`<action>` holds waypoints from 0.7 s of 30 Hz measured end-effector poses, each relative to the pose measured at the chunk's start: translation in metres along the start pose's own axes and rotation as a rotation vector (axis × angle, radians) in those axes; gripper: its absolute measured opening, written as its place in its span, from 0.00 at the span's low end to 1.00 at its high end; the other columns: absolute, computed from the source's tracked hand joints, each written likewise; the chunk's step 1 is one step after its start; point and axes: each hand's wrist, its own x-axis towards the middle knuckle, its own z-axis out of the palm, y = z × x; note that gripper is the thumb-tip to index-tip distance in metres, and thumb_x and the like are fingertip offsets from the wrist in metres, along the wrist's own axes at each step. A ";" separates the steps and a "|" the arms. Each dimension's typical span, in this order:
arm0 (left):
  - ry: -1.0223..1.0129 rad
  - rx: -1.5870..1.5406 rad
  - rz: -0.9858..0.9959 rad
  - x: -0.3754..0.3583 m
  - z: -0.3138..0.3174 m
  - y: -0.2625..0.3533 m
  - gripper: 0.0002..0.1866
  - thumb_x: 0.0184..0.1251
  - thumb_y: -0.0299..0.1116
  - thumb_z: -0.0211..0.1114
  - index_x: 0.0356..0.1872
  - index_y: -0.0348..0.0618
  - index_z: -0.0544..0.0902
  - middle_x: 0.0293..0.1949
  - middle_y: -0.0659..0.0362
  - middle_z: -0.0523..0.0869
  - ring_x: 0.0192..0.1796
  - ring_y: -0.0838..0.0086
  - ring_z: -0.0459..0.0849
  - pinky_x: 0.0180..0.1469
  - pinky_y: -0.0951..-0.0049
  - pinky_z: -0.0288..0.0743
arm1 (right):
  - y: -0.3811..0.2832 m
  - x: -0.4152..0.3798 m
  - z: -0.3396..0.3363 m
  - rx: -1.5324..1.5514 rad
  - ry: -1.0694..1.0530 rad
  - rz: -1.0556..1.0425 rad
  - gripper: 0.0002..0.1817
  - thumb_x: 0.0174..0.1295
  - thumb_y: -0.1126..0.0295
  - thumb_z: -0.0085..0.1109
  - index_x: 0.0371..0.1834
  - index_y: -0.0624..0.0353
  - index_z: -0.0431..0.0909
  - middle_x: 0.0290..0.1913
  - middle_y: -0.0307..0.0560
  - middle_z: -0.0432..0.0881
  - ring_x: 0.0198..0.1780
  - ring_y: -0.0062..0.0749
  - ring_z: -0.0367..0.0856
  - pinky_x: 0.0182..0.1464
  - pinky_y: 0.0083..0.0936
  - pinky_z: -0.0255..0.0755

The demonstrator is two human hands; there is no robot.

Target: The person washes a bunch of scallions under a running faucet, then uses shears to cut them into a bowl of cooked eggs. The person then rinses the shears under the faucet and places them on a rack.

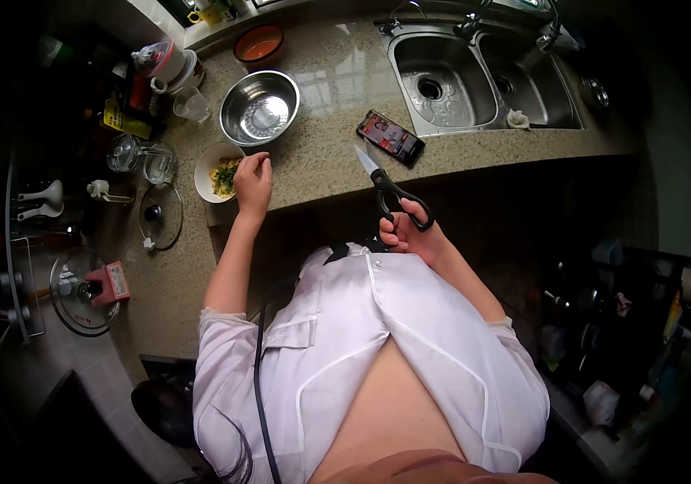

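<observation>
My right hand (416,230) grips a pair of black-handled kitchen scissors (388,190), fingers in the handle loops. The silver blades (366,160) point up and left, slightly parted, just in front of the counter edge near the phone. My left hand (254,187) is at the right rim of a white bowl (203,187). Its fingers are bent and drawn together, and whatever they may pinch is hidden. Inside the bowl lies yellowish food with chopped green bits (224,176), partly covered by that hand.
Behind the white bowl stands a steel basin (261,109), with a reddish-brown bowl (259,46) beyond. A phone (391,138) lies on the counter before the double sink (442,85). Glass lids (161,216), a glass jug (158,165) and plastic tubs (188,73) occupy the left side.
</observation>
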 end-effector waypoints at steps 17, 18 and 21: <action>-0.648 -0.451 -0.122 0.070 0.337 0.220 0.15 0.52 0.23 0.50 0.40 0.35 0.80 0.24 0.59 0.81 0.26 0.78 0.79 0.29 0.80 0.72 | -0.002 -0.255 -0.173 0.314 0.327 -0.571 0.28 0.55 0.38 0.45 0.27 0.56 0.68 0.22 0.39 0.69 0.19 0.18 0.58 0.21 0.10 0.53; -0.642 -0.487 -0.125 0.083 0.350 0.227 0.15 0.53 0.24 0.50 0.40 0.36 0.81 0.23 0.58 0.81 0.26 0.78 0.80 0.29 0.80 0.73 | -0.005 -0.258 -0.180 0.331 0.301 -0.581 0.28 0.56 0.38 0.45 0.27 0.56 0.69 0.23 0.41 0.70 0.19 0.18 0.59 0.21 0.10 0.53; -0.588 -0.399 -0.064 0.116 0.391 0.233 0.14 0.52 0.25 0.52 0.40 0.36 0.81 0.24 0.55 0.82 0.26 0.77 0.81 0.30 0.79 0.73 | -0.025 -0.262 -0.192 0.359 0.334 -0.605 0.28 0.56 0.39 0.44 0.27 0.57 0.69 0.23 0.41 0.70 0.19 0.18 0.58 0.21 0.10 0.53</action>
